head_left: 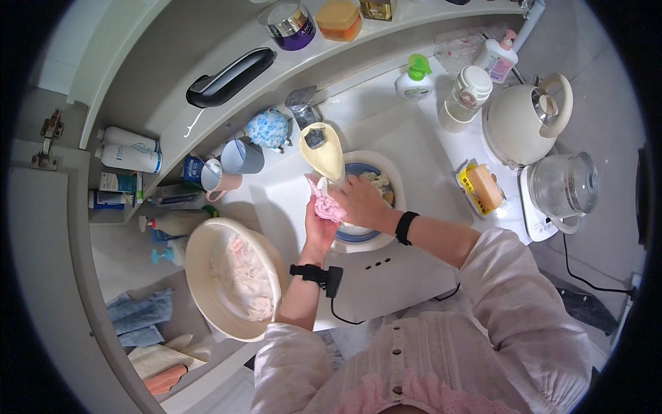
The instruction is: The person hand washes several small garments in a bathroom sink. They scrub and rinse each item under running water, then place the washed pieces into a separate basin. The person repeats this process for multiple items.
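A bunched pink cloth (328, 208) is between my two hands, just under the cream spout cover (321, 152) on the faucet. My left hand (319, 232) is closed round it from below, palm up. From the right, my right hand (365, 203) reaches over with bent fingers gripping the cloth's upper edge; its fingertips are partly hidden. Behind and below my hands, a round white basin (394, 238) with a blue inside sits in the white sink (438, 179). Pale wet-looking cloth (378, 181) shows in that basin, partly covered by my right hand.
Left of the sink stands a large cream tub (195, 276) with pale pink and white cloth (243, 276). Cups (242, 157) and bottles line the left. A soap bar (485, 187), electric kettle (517, 127) and glass pot (562, 186) stand right. A shelf (303, 58) juts above.
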Demonstrator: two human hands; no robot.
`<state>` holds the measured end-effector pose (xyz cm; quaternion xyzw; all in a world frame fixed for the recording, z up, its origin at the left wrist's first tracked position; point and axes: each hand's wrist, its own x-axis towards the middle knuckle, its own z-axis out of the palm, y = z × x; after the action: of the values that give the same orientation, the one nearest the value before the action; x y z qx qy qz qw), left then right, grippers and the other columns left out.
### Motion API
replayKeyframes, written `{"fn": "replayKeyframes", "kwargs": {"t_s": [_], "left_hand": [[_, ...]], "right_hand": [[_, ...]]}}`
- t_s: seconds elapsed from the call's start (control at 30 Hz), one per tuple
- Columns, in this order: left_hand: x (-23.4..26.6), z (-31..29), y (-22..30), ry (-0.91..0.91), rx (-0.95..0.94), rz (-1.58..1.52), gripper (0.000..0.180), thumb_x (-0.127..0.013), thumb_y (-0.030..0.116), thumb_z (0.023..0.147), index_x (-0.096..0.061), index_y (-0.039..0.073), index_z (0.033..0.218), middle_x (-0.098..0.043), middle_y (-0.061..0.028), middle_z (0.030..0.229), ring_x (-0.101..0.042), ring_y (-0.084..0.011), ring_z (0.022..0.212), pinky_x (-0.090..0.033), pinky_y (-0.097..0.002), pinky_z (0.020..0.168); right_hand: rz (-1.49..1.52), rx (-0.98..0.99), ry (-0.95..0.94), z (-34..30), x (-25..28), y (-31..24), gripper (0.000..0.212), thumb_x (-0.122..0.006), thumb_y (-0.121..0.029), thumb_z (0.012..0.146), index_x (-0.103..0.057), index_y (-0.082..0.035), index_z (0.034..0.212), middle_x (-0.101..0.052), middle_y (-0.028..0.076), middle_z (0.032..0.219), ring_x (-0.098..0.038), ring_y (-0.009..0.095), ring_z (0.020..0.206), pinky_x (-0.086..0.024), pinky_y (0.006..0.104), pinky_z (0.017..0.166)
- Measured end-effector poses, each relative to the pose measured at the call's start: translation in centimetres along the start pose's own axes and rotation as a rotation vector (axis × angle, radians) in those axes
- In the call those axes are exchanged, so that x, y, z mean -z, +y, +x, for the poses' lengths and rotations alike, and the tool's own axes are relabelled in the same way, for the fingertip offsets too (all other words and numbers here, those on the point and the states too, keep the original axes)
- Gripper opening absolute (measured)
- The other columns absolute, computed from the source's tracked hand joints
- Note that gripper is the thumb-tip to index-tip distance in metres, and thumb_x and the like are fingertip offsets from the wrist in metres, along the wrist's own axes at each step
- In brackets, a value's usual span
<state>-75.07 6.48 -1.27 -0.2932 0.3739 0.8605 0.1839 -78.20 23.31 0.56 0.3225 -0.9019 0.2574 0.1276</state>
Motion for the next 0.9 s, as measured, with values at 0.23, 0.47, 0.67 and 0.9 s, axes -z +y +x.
{"fn": "replayKeyframes", "kwargs": {"t_s": [0.23, 0.47, 0.67, 0.9], "left_hand": [[-1.4, -4.2, 0.7, 0.187, -0.420, 1.364, 0.081, -0.078, 0.025, 0.078, -0.038, 0.008, 0.145, -0.039, -0.0196, 0.146, -0.038, -0.0355, 0.134, -0.036, -0.0452, 0.110], [-2.6, -2.2, 1.3, -0.220, -0.503, 2.114, 0.126, -0.091, 0.051, 0.047, -0.029, 0.019, 0.152, -0.012, -0.0252, 0.158, -0.001, -0.0464, 0.149, -0.004, -0.0591, 0.119], [-1.1, 2.9, -3.3, -0.118, -0.346, 2.267, 0.121, -0.085, 0.065, 0.045, -0.040, 0.013, 0.145, -0.024, -0.0260, 0.151, -0.012, -0.0501, 0.143, -0.007, -0.0653, 0.115], [2.5, 6.9, -5.4, -0.044, -0.305, 2.513, 0.054, -0.059, 0.043, 0.087, -0.056, 0.009, 0.129, -0.045, -0.0169, 0.132, -0.030, -0.0379, 0.135, -0.020, -0.0598, 0.112]], "right_hand": [[0.059, 0.075, -0.358, -4.4, 1.9, 0.8, 0.064, -0.079, -0.038, 0.068, -0.057, -0.006, 0.118, -0.056, 0.016, 0.107, -0.052, 0.033, 0.108, -0.042, 0.0443, 0.091], [-0.146, -0.063, -0.456, -5.0, 1.7, 3.1, 0.107, -0.083, -0.055, 0.058, -0.041, -0.004, 0.142, -0.034, 0.028, 0.145, -0.037, 0.048, 0.131, -0.037, 0.0543, 0.102], [-0.124, -0.169, -0.483, -5.2, -2.1, 3.6, 0.106, -0.083, -0.048, 0.060, -0.039, -0.001, 0.144, -0.037, 0.029, 0.139, -0.040, 0.047, 0.126, -0.040, 0.0539, 0.099], [-0.148, -0.204, -0.500, -5.1, -6.0, 4.3, 0.076, -0.072, -0.039, 0.076, -0.043, -0.018, 0.143, -0.047, 0.014, 0.129, -0.046, 0.035, 0.121, -0.043, 0.0524, 0.096]]}}
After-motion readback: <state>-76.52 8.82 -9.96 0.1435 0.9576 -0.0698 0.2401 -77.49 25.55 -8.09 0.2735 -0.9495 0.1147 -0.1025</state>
